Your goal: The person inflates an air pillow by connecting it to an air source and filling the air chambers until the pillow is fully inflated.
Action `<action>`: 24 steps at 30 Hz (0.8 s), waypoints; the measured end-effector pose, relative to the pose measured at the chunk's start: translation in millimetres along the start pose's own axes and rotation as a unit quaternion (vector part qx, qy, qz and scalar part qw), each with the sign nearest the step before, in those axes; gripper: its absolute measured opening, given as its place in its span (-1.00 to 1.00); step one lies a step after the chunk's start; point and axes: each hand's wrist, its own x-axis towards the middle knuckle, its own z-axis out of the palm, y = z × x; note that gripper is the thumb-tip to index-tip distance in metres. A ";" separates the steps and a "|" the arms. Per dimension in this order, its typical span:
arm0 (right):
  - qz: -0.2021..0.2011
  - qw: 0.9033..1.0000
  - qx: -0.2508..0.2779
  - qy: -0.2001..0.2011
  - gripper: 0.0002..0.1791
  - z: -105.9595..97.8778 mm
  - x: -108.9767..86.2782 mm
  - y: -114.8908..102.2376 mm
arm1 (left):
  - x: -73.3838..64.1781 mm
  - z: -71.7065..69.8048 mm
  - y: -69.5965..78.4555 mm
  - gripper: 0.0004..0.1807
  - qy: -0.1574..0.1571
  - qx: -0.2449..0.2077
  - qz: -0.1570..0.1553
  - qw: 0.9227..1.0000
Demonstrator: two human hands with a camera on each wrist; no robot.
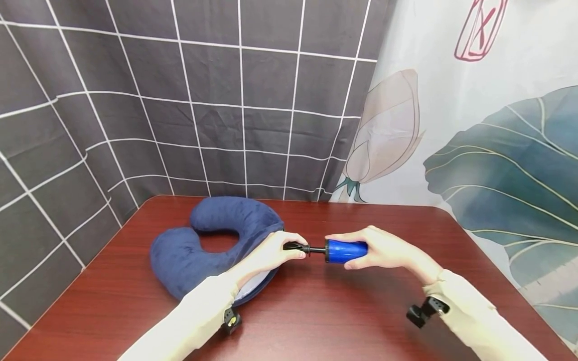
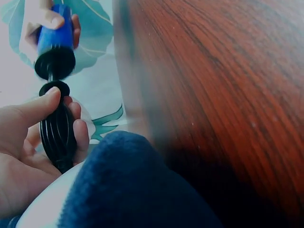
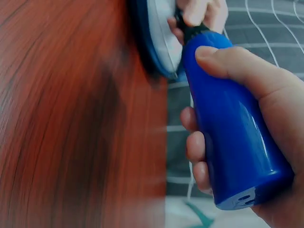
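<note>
A small hand pump spans the space between both hands, its blue barrel [image 1: 344, 251] on the right and its black ribbed handle [image 2: 57, 135] on the left. My left hand [image 1: 272, 249] grips the handle, thumb near its collar. Fingers and thumb of my right hand [image 1: 384, 248] wrap the barrel, as the right wrist view also shows. A short length of black rod [image 1: 317, 249] is visible between barrel and handle. Beneath and beside the left hand lies a navy U-shaped neck pillow [image 1: 180, 255], with a white inner part [image 1: 254, 282] showing at its near right edge.
The reddish-brown wooden table [image 1: 316, 321] carries the pillow at its left. Behind it hangs a dark grid-patterned curtain [image 1: 217, 100], and a white cloth with flower and leaf prints [image 1: 451, 125] hangs at the right. Each wrist wears a small black camera mount [image 1: 426, 310].
</note>
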 end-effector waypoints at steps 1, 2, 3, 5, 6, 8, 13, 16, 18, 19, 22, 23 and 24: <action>-0.001 1.000 -0.007 0.001 -0.28 2.6 6.0 -3.3 | 0.0 -0.2 0.2 -0.80 0.000 0.002 0.001 1.000; 0.000 1.000 -0.015 0.002 -0.28 4.5 11.2 -6.6 | -0.2 -0.5 0.4 -0.80 0.000 0.004 -0.001 1.000; 0.001 1.000 -0.023 0.003 -0.28 5.9 15.5 -9.6 | -0.4 -0.9 0.5 -0.79 0.001 0.006 -0.003 1.000; 0.005 0.999 -0.038 0.007 -0.29 7.7 21.2 -14.5 | -0.6 -1.6 1.2 -0.78 0.002 0.005 -0.007 1.000; 0.006 0.999 -0.046 0.008 -0.29 8.0 22.4 -15.9 | -0.5 -1.6 1.0 -0.78 0.002 0.007 -0.008 1.000; 0.007 0.998 -0.058 0.011 -0.29 7.5 22.1 -17.4 | -0.5 -1.8 1.3 -0.78 0.002 0.007 -0.011 1.000; 0.001 0.996 -0.086 0.018 -0.27 3.5 10.4 -14.4 | -0.9 -3.7 2.8 -0.78 0.005 0.008 -0.014 1.000; 0.000 0.996 -0.091 0.023 -0.26 -2.2 -2.1 -7.7 | -2.0 -5.6 3.0 -0.79 0.013 0.008 -0.018 1.000; -0.001 0.996 -0.082 0.024 -0.26 -7.7 -11.8 -1.4 | -3.0 -6.4 3.0 -0.80 0.015 0.009 -0.017 1.000; -0.002 0.997 -0.075 0.024 -0.26 -10.8 -16.9 2.0 | -3.3 -6.8 2.8 -0.79 0.016 0.010 -0.016 1.000; -0.006 0.998 -0.056 0.026 -0.27 -20.0 -33.5 12.1 | -4.4 -7.6 3.0 -0.80 0.017 0.009 -0.012 1.000; -0.006 0.998 -0.052 0.029 -0.28 -23.0 -39.3 15.0 | -4.6 -7.6 3.2 -0.80 0.018 0.009 -0.011 1.000; -0.005 0.998 -0.047 0.032 -0.28 -25.6 -45.0 17.5 | -4.6 -7.7 3.9 -0.80 0.019 0.009 -0.009 1.000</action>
